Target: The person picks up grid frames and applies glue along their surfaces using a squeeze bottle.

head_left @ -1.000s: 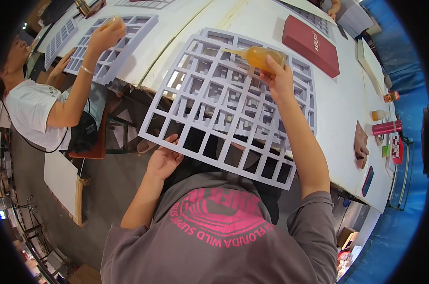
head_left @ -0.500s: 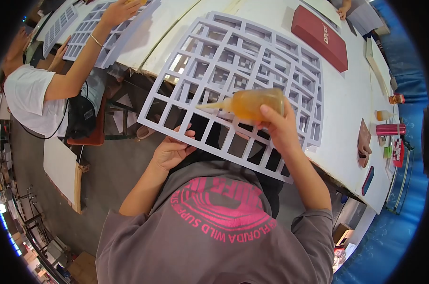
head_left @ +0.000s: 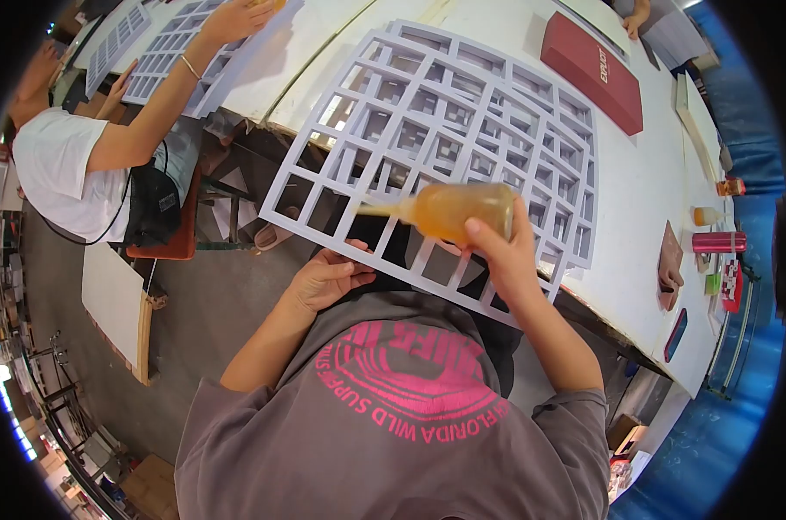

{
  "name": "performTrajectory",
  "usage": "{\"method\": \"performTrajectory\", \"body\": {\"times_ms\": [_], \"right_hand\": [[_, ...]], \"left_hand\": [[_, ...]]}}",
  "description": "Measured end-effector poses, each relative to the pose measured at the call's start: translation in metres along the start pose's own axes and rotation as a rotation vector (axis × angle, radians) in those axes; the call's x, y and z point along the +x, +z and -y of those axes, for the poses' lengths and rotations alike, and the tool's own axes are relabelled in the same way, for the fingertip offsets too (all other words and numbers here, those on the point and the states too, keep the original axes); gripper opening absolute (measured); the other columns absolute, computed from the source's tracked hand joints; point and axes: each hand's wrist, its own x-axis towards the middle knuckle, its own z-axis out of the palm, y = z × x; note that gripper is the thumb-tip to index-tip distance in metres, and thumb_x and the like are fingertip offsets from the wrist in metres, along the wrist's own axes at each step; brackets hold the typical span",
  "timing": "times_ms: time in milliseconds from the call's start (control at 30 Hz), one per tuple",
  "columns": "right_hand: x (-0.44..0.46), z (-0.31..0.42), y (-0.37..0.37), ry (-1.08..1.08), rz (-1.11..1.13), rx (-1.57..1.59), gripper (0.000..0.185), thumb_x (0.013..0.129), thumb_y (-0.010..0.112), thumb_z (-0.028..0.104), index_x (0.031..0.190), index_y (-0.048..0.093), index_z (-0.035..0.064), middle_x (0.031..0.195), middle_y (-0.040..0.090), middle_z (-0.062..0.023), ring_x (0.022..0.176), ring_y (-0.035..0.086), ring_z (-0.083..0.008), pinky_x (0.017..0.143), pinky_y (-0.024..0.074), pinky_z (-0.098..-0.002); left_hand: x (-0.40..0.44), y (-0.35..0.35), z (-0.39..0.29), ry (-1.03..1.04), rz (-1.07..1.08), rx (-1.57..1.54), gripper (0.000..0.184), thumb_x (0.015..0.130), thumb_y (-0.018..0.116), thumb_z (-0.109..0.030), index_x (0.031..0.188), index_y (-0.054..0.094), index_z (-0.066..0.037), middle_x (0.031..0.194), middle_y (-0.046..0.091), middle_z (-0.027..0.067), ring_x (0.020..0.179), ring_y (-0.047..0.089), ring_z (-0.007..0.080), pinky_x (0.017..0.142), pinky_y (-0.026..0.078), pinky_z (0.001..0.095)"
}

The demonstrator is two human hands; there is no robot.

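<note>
In my right hand (head_left: 504, 256) is a clear squeeze bottle (head_left: 462, 212) of amber liquid, tilted on its side with its thin nozzle pointing left. The nozzle tip is over the near-left openings of a pale grey lattice panel (head_left: 324, 227); whether it touches a bar I cannot tell. My left hand (head_left: 334, 276) is closed on the panel's near edge, fingers partly hidden beneath. The panel juts out past the table edge toward my body. Under its far part lie more grey lattice panels (head_left: 462, 52), stacked and slightly offset.
A dark red box (head_left: 592, 74) sits on the white table (head_left: 636, 186) behind the panels. To the right are a pink cylinder (head_left: 718, 243), a phone (head_left: 675, 335) and another amber bottle (head_left: 707, 216). At left, a co-worker (head_left: 72, 165) handles similar lattices (head_left: 163, 65).
My right hand has brought the bottle slightly down and to the left, along the panel's near side. My left hand has shifted a little right along the near edge.
</note>
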Motion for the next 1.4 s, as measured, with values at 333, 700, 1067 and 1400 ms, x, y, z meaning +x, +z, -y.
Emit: {"method": "performTrajectory", "body": {"times_ms": [333, 700, 1067, 1400], "right_hand": [[0.032, 0.027, -0.043, -0.054, -0.163, 0.307, 0.042, 0.083, 0.067, 0.022, 0.112, 0.046, 0.0016, 0.089, 0.06, -0.0103, 0.065, 0.059, -0.0142, 0.055, 0.0494, -0.0245], [0.093, 0.032, -0.101, -0.304, -0.504, 0.029, 0.046, 0.081, 0.07, 0.023, 0.111, 0.044, -0.0004, 0.093, 0.058, -0.0117, 0.07, 0.059, -0.0151, 0.062, 0.0496, -0.0256], [-0.017, 0.009, -0.054, -0.057, -0.264, 0.045, 0.051, 0.079, 0.071, 0.02, 0.115, 0.041, 0.0006, 0.092, 0.059, -0.0113, 0.065, 0.06, -0.0169, 0.054, 0.0479, -0.0269], [-0.027, 0.013, -0.074, -0.02, -0.23, 0.31, 0.046, 0.081, 0.069, 0.019, 0.115, 0.044, 0.0004, 0.091, 0.059, -0.0114, 0.065, 0.06, -0.0166, 0.054, 0.0485, -0.0258]], "left_hand": [[0.006, -0.002, -0.013, 0.169, 0.052, -0.042, 0.032, 0.086, 0.061, -0.01, 0.118, 0.057, -0.012, 0.114, 0.061, 0.0071, 0.108, 0.058, 0.024, 0.093, 0.047, 0.0461], [0.006, -0.001, 0.001, 0.006, 0.007, -0.004, 0.037, 0.088, 0.059, -0.014, 0.124, 0.052, -0.013, 0.114, 0.062, 0.0045, 0.108, 0.058, 0.0208, 0.091, 0.045, 0.0421], [0.011, -0.004, 0.0, -0.009, 0.033, -0.012, 0.034, 0.089, 0.058, -0.012, 0.122, 0.054, -0.013, 0.114, 0.062, 0.0042, 0.11, 0.057, 0.0206, 0.092, 0.045, 0.0431], [0.02, -0.002, -0.012, 0.111, 0.005, 0.028, 0.032, 0.091, 0.057, -0.023, 0.121, 0.053, -0.011, 0.108, 0.063, 0.0042, 0.106, 0.058, 0.0208, 0.091, 0.047, 0.0417]]}}
